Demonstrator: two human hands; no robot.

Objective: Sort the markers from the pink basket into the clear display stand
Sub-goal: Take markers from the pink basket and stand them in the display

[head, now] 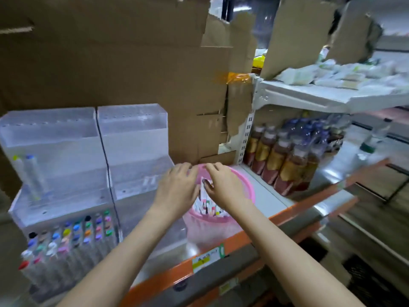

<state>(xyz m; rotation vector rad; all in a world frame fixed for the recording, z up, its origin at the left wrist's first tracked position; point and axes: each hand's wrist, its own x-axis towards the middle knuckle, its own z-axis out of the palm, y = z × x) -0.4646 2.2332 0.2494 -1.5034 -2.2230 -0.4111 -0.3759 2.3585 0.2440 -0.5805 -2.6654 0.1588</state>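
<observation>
Fingers (188, 171) of the left hand (177, 189) spread loosely and curl downward over the far-left rim of the pink basket (247, 187), with the left forearm reaching in from the lower left of the view. Right hand (223, 185) lies just beside it, palm down over the basket's opening, its forearm entering from the lower right; its thumb and fingers (215, 168) are bent inward toward the markers (210, 208) heaped inside, yet whether either hand actually pinches a marker cannot be told, since the hands cover the contact and the frame is blurred. Both hands nearly meet above the basket, thumbs facing each other. Pink basket stands on a white shelf (272, 198) with an orange front edge (241, 235), a yellow price label (205, 260) fixed to that edge. Clear display stand (66, 138), a stepped two-section unit, sits to the left of the basket; its lowest front tier holds rows of upright markers with coloured caps (77, 231), and two further markers (28, 173) stand on a higher tier at the left. Brown cardboard (110, 63) rises behind the stand. Bottles (281, 160) with dark contents and gold labels fill the shelf to the right of the basket.
</observation>
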